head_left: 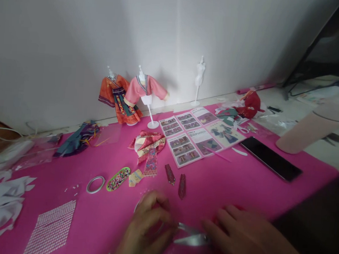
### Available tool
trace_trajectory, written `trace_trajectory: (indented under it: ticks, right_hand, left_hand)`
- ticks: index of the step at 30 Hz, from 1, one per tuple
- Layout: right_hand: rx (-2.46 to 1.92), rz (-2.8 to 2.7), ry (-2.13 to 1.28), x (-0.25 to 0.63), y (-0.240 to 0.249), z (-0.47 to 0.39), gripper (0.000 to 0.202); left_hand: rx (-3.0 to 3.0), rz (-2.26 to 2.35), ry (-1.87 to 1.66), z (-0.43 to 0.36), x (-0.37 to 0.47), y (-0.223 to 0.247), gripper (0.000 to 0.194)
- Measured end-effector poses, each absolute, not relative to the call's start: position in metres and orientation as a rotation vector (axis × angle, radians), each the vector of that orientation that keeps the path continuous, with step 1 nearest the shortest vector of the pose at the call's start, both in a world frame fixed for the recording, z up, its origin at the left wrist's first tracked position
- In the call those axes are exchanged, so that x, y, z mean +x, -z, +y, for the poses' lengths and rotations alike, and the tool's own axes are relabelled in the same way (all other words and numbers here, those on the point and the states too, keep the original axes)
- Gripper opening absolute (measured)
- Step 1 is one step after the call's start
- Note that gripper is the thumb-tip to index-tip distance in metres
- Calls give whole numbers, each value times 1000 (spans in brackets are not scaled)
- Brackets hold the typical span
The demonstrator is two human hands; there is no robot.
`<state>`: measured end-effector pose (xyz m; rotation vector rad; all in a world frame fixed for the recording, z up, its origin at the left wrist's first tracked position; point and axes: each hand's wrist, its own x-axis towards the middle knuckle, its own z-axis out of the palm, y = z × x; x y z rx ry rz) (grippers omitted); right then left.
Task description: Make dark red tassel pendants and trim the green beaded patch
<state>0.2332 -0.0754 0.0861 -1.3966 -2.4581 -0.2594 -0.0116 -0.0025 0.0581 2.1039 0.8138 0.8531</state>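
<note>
Low in the view, my right hand [234, 232] is closed around a pair of scissors [193, 239]. Their metal blades stand apart and point left, and a bit of red handle shows at my fingers. My left hand [148, 226] is pinched just left of the blade tips, blurred by motion; what sits between its fingers is too unclear to name. Just beyond the hands lie two dark red patterned fabric pieces [170, 174], a yellowish fabric scrap [136, 177], an oval green dish of colourful beads [118, 178] and a silver tape roll [95, 184].
Along the wall stand miniature mannequins in an orange robe [118, 96] and a pink jacket [144, 88], plus a bare white one [199, 79]. Instruction sheets [185, 147], a phone [270, 158] and a pink tumbler [311, 123] occupy the right. A pearl sheet [50, 229] and white scraps [1, 208] lie left.
</note>
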Motion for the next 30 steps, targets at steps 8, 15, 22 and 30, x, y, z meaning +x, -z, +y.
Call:
trace_trajectory:
  ticks: [8, 15, 22, 30]
  right_hand:
    - [-1401, -2442, 272, 232, -88, -75, 22]
    - [-1390, -2445, 273, 230, -90, -77, 22]
    - [-1384, -2428, 305, 229, -90, -77, 22]
    - [-1398, -2416, 322, 229, -90, -77, 23]
  left_hand:
    - [2104, 820, -844, -3, -10, -58, 20]
    - [2107, 819, -821, -3, -12, -57, 20]
    - [2098, 831, -822, -3, -10, -56, 18]
    - [2123, 827, -811, -4, -11, -58, 17]
